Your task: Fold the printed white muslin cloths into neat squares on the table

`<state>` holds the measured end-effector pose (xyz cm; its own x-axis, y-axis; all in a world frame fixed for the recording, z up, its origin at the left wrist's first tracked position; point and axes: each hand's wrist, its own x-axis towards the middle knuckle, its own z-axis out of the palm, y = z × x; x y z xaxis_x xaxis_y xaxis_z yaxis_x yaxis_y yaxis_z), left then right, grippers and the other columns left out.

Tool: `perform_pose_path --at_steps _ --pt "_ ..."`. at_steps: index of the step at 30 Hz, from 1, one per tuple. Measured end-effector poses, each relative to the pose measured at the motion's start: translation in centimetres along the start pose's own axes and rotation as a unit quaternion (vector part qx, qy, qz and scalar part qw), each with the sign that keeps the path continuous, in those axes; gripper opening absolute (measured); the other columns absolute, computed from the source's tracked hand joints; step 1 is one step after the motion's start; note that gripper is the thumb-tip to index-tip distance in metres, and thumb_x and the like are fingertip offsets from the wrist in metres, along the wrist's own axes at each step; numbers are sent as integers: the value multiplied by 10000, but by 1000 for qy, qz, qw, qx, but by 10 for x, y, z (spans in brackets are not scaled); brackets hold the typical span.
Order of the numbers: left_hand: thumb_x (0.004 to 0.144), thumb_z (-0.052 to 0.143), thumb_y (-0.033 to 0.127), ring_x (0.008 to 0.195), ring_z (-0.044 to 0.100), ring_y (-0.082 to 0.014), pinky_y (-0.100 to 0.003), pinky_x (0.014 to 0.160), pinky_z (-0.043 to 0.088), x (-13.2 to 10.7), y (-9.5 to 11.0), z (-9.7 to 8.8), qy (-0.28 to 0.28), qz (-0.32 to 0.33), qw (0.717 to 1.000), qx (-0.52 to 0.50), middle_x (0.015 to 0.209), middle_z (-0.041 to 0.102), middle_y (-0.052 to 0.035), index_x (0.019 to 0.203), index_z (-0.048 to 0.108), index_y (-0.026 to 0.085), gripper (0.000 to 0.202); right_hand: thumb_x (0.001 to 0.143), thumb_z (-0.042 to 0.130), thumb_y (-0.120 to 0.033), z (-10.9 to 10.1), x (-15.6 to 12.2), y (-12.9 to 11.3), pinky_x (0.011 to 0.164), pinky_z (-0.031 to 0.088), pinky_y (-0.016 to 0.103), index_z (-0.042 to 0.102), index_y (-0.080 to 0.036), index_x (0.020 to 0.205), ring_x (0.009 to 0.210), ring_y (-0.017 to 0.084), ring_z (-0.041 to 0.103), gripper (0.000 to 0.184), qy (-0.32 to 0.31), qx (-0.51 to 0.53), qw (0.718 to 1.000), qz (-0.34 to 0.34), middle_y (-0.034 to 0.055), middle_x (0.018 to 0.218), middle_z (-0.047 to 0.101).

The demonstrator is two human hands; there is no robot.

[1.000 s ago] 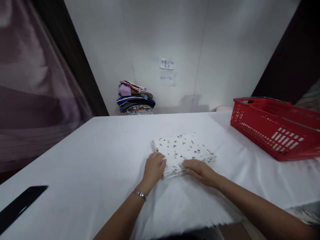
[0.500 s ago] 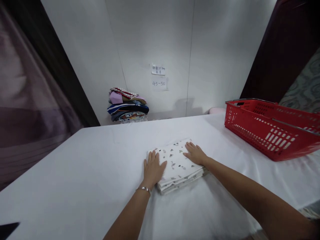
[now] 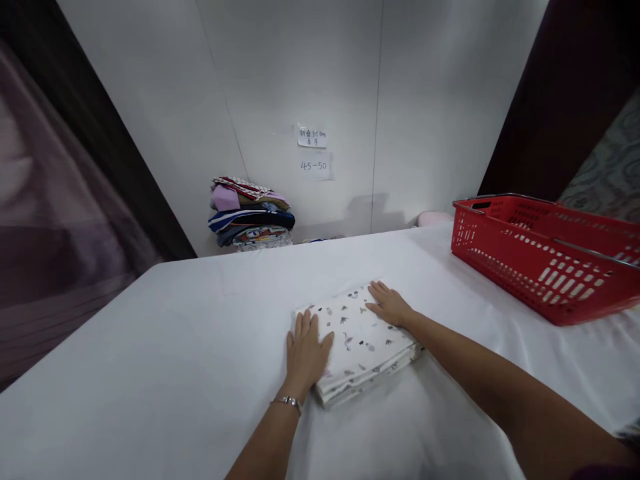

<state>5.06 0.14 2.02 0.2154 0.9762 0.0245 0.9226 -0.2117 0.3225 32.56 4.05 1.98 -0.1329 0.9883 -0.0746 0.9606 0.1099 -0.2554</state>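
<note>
A white cloth with small printed figures (image 3: 353,341) lies folded into a thick, layered rectangle on the white-covered table (image 3: 200,360). My left hand (image 3: 306,353) rests flat along its left side, fingers stretched out and thumb apart. On the upper right part of the cloth, my right hand (image 3: 391,307) lies palm down with its fingers spread. Neither hand grips the fabric. The layered folds show along the near edge of the bundle. A silver bracelet (image 3: 288,401) is on my left wrist.
A red plastic basket (image 3: 530,260) with metal handles stands at the right of the table. Beyond the far edge is a stack of folded clothes (image 3: 253,217) against the white wall. Paper notes (image 3: 316,165) hang on that wall. A purplish curtain (image 3: 65,247) hangs at the left.
The view has shifted slightly. Both hands stay flat on the folded cloth, which keeps its shape; its near edge appears a little lower in the picture.
</note>
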Motion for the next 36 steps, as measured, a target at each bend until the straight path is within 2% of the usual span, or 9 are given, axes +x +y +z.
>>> perform_pose_path --at_steps 11,14,18,21,24,27,31,33,36 --pt "902 289 494 1412 33 -242 -503 1113 169 -2 -4 4 17 8 999 -43 1531 124 -58 1425 275 168 617 883 302 -572 1 3 11 1112 172 416 280 -137 1440 1403 248 58 707 -2 65 998 -19 84 1523 130" --pt "905 280 502 1411 51 -246 -507 1107 187 -1 -6 5 30 14 998 -51 1525 164 -66 1414 304 181 601 897 330 -470 -10 9 18 1122 181 393 313 -146 1429 1394 227 133 623 -9 99 995 -24 76 1504 211" --pt "912 275 495 1410 68 -252 -515 1103 193 -1 -7 6 37 14 997 -62 1519 189 -67 1398 336 182 582 860 384 -261 -28 25 21 1118 180 443 350 -175 1412 1382 239 189 560 -19 56 998 -31 56 1471 305" --pt "914 269 487 1410 74 -244 -502 1114 186 -2 -6 6 35 12 996 -76 1519 194 -60 1406 317 184 580 834 429 -256 -40 42 19 1102 226 441 424 -210 1375 1327 265 323 543 -64 44 997 -29 49 1410 415" --pt "901 311 480 1407 90 -252 -447 1128 201 -2 -8 5 65 -16 993 -100 1525 156 -110 1426 250 119 640 751 548 -293 -48 62 22 1045 337 411 529 -224 1299 1223 292 461 553 -117 66 991 -30 53 1338 505" --pt "874 372 481 1374 220 -284 -417 1101 268 2 -14 0 94 -73 985 -124 1491 226 -186 1422 203 56 714 661 617 -274 -52 80 29 986 405 387 569 -224 1260 1156 294 520 602 -162 93 982 -38 50 1294 549" --pt "835 441 497 1163 520 -285 -402 960 419 13 -21 -14 39 -133 975 -173 1312 509 -170 1428 172 117 754 584 684 -301 -54 96 40 954 428 372 598 -243 1222 1117 290 543 646 -195 123 972 -37 42 1265 573" --pt "813 477 492 1116 555 -283 -401 926 440 18 -22 -19 13 -164 968 -191 1297 529 -150 1427 172 151 766 535 727 -324 -55 99 42 917 451 375 638 -240 1164 1076 299 564 642 -204 133 969 -27 53 1224 600" --pt "781 530 426 1169 514 -275 -394 956 421 23 -22 -17 17 -168 966 -195 1352 480 -128 1408 230 182 736 433 788 -337 -56 100 41 855 478 391 694 -198 1044 994 323 594 633 -204 143 968 -2 89 1123 647"
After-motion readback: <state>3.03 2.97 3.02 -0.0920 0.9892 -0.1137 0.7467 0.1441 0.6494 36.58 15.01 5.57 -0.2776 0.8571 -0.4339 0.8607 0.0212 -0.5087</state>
